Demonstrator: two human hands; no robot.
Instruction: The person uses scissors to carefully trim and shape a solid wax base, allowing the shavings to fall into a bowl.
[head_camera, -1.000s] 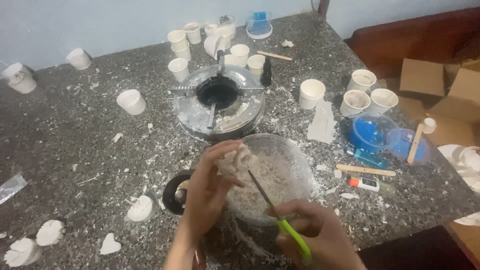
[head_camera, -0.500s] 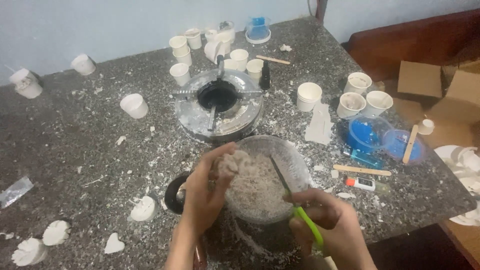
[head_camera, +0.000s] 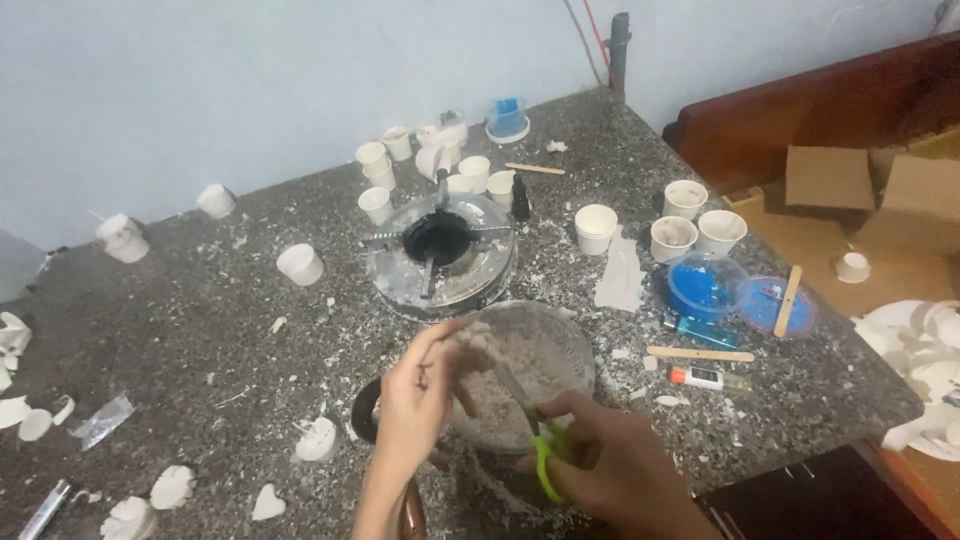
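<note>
Fingers of the left hand (head_camera: 415, 400) were pinched on a white lump (head_camera: 472, 335) above the bowl (head_camera: 570, 345) (catching crumbs); green-handled scissors (head_camera: 535, 430) were gripped by the right hand (head_camera: 610, 470).

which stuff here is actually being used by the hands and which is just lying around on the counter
In use:
- left hand holding a whitish lump over the bowl
- right hand gripping green-handled scissors
- flaky white material in the bowl

Lying about:
- gas burner
- small white cups
- blue lids
- wooden sticks
- white moulded shapes
</note>
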